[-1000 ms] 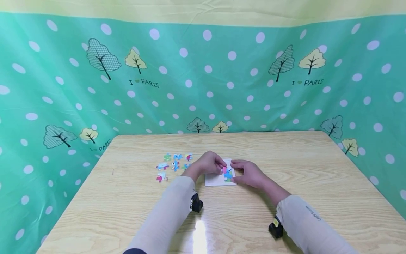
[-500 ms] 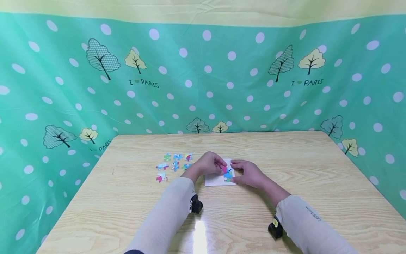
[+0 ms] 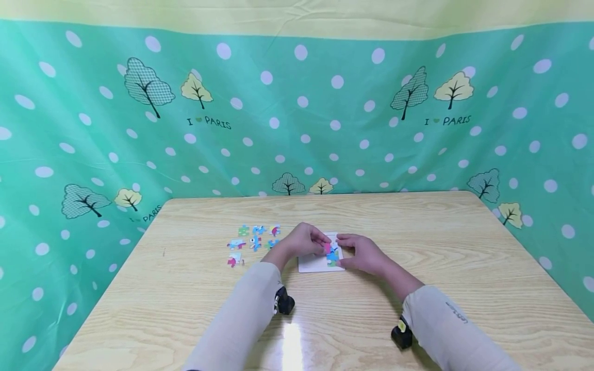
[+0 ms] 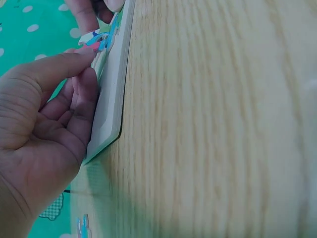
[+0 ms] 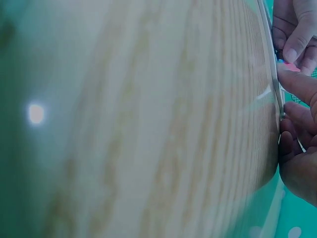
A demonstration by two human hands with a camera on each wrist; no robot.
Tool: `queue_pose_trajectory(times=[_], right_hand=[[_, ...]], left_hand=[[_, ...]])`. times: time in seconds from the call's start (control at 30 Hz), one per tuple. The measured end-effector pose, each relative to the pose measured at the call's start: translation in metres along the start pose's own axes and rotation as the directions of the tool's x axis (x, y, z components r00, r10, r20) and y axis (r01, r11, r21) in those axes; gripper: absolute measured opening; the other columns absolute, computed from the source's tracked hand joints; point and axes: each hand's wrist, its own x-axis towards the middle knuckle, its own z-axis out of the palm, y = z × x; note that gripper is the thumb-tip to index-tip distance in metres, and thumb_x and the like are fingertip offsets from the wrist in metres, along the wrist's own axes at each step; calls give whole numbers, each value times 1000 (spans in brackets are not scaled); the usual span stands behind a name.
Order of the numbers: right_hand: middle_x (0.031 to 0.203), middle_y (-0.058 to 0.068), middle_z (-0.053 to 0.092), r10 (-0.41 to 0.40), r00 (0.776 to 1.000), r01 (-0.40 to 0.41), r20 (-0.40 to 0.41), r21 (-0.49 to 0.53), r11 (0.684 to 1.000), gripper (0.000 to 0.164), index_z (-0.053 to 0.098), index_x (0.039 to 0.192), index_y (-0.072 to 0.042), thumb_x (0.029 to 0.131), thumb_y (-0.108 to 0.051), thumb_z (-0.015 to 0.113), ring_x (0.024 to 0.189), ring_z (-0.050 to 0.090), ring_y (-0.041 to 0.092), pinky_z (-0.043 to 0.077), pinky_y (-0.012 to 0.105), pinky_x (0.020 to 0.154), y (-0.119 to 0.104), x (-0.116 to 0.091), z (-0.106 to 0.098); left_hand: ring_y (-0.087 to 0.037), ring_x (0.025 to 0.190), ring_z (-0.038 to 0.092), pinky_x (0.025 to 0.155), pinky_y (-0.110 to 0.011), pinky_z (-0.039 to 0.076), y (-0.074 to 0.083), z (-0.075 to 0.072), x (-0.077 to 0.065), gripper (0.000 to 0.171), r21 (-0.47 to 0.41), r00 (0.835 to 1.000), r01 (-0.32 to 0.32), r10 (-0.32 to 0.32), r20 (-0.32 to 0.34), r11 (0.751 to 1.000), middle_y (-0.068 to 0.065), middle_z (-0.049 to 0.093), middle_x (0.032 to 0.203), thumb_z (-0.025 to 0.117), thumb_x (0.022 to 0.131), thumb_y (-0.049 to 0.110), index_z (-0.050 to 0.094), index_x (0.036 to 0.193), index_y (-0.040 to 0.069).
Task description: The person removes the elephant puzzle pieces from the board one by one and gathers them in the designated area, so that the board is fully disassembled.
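In the head view a white puzzle board (image 3: 313, 265) lies at the middle of the table. Joined puzzle pieces (image 3: 332, 256), mostly blue and green, fill part of its right side. My left hand (image 3: 302, 240) reaches over the board and pinches a pink puzzle piece (image 3: 327, 248) between thumb and fingers, right beside the joined pieces. Fingers cover much of that piece; its pink part (image 4: 94, 46) shows at the thumb tip in the left wrist view. At the board's right edge, my right hand (image 3: 366, 254) grips it, thumb at the near part and fingers farther back.
Several loose puzzle pieces (image 3: 256, 242) lie to the left of the board, some partly behind the left hand. The wooden table (image 3: 352, 319) reaches back to a green dotted curtain (image 3: 297, 139). Each sleeve carries a black wrist camera (image 3: 284, 301).
The pink piece has turned or shifted slightly under the left fingers, staying beside the joined pieces. The right hand keeps its place on the board.
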Motion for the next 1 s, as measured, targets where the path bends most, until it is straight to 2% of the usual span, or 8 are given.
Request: queue_pose_trajectory(times=[0.43,0.57,0.83,1.0], right_hand=[[147,12,46,-14,1000,14,1,9,1000,63,54,136,1,83,-21,79,139,34,36,29,50,111,-1,0,0],[148,11,45,-5,1000,5,4,10,1000,63,54,137,0,83,-21,79,139,34,35,29,49,112,-1,-1,0],[148,9,46,6,1000,-6,2,1,1000,63,54,136,-1,82,-22,80,139,34,34,29,48,112,-2,-1,1],[147,10,46,-1,1000,1,-1,0,1000,62,55,136,-1,83,-22,80,139,34,35,30,50,111,-2,-1,1]], left_hand=[[-13,81,67,66,-26,53,-6,-6,-8,23,-32,1000,-15,15,-14,999,2,73,91,76,82,3,76,103,12],[-14,82,68,69,-26,53,-7,-9,-12,24,-79,1000,-20,19,-14,997,1,74,92,78,82,6,76,105,12],[-14,87,68,76,-28,55,-9,-15,-21,29,-85,998,-46,43,-38,995,0,74,95,80,81,10,74,109,9],[-15,87,67,75,-28,54,-11,-20,-26,29,-92,998,-57,53,-45,994,0,74,94,77,84,12,73,112,8]])
